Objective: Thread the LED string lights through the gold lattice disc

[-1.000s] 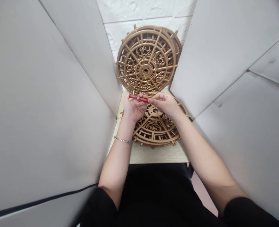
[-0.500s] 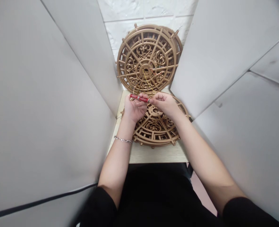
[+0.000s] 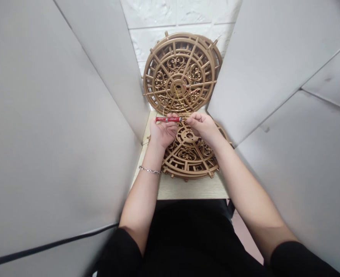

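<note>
My left hand (image 3: 164, 132), palm up, has its fingers curled round a red pen (image 3: 160, 119) with silver bands. The pen lies level, its silver end toward the right. Just right of that end, my right hand (image 3: 201, 125) pinches with thumb and forefinger, apart from the pen; what is between the fingertips is too small to make out. A thin yellow thread (image 3: 182, 102) runs down from the hub of an upright gold openwork wheel (image 3: 172, 79) toward my right fingers. Beneath both hands lies another gold openwork wheel (image 3: 186, 166), flat on the tabletop.
The pale wooden tabletop (image 3: 191, 189) is narrow, with pale grey panels (image 3: 100, 127) close on the left and another panel (image 3: 262, 80) on the right. More gold wheels stand stacked behind the upright one, against a white tiled wall (image 3: 158, 11).
My right fingers have come off the pen's right end and moved slightly right. The pen has shifted a little left and turned nearer level in my left hand.
</note>
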Motion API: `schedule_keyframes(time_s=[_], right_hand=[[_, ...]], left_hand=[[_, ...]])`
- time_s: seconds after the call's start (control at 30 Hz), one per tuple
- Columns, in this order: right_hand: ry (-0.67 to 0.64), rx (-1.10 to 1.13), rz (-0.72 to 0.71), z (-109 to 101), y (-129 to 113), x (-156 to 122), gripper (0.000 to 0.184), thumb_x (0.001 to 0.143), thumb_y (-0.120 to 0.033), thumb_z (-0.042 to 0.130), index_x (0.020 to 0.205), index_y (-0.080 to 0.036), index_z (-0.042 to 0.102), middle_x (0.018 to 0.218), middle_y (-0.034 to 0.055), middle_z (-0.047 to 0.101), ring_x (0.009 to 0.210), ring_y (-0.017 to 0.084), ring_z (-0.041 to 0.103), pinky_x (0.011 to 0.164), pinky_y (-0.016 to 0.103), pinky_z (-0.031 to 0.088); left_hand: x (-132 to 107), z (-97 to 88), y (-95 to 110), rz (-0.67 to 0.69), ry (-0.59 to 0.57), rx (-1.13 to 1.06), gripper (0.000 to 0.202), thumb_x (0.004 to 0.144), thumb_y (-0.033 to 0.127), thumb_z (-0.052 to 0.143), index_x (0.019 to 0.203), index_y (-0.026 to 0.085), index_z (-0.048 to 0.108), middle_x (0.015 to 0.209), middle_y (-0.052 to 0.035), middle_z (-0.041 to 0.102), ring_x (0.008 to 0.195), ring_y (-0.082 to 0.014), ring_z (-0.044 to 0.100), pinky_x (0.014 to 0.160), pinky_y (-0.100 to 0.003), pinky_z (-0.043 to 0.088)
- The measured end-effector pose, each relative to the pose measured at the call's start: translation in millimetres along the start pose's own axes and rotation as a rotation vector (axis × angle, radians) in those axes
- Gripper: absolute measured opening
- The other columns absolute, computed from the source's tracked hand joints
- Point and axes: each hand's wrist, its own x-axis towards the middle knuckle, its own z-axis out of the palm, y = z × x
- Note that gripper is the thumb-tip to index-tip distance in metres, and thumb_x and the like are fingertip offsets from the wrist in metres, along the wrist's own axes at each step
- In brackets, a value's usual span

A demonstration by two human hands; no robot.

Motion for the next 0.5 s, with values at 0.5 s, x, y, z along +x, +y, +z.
schedule_keyframes(time_s=[0.5], right_hand=[[-0.024,-0.039,0.041,6.3,-1.9,-0.9,0.037,0.064,-0.048,0.065,0.065,-0.018,0.045,0.042,-0.0108,0.031,0.035,0.002,0.022,0.034,0.020,0.012]], left_hand=[[2.5,-3.7,-0.7,-0.063,-0.044,0.066,0.047,0.087,0.043,0.016,0.066,0.014,0.046,0.063,-0.0022,0.054,0.036,-0.0007,0.037,0.036,-0.012,0.032]])
